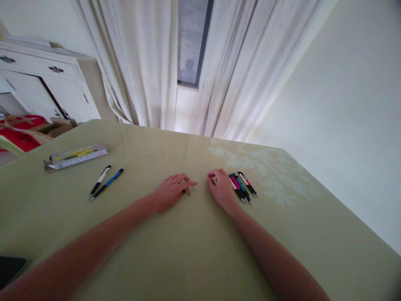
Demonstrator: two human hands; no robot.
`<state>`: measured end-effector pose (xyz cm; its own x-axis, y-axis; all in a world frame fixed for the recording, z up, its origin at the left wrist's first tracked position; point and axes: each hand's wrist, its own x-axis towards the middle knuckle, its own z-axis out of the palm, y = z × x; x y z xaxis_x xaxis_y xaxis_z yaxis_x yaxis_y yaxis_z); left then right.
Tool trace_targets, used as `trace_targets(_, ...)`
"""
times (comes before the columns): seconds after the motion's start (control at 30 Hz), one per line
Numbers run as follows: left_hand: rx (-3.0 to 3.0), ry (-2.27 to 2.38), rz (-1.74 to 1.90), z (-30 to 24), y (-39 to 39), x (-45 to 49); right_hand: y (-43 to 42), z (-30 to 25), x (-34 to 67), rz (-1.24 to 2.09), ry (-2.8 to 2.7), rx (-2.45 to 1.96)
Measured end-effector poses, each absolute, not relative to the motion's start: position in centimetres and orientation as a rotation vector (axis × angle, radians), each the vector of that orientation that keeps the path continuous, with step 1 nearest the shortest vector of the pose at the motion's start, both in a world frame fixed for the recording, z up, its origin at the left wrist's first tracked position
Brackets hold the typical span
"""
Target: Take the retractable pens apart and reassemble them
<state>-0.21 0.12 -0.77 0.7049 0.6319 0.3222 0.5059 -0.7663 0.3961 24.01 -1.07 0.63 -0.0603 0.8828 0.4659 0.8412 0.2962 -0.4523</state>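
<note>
Nearest, at the left corner of the bench (pixel 188 259), one dark flat object (pixel 11 267), cut off by the edge of view. Farther in, one left hand (pixel 169 194), palm down, fingers spread, over one slim dark piece (pixel 187 192), mostly hidden; grip impossible to tell. Level with it, one right hand (pixel 222 188), curled, thumb toward fingers, something small and dark at the fingertips; grip likewise impossible to tell. Just beside the right hand, a cluster of pens (pixel 240 188), at least four, exact count hidden: pink, white and green barrels, black grips, silver tips. Slightly apart, one pink-and-white pen (pixel 246 181). All with tips toward the near right, long axes slanting from the far left. Well to the left, one white pen (pixel 100 179) and one blue pen (pixel 109 182), black-gripped, side by side, nearly parallel, tips toward the near left. Beyond, one printed box (pixel 78 158). Farther, one white cabinet (pixel 70 85), pale curtains (pixel 140 62), one narrow window (pixel 193 37).
</note>
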Motion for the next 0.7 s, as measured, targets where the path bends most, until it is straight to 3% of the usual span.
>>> trace_targets(0.27,2.614,1.031,0.808,-0.1,-0.8,-0.2,-4.8,1.0,19.8,0.113,-2.175,-1.172)
trace_targets(0.7,2.461,0.71,1.082,0.1,-1.0,-0.5,-4.2,0.6,20.5,0.196,-2.129,-1.169)
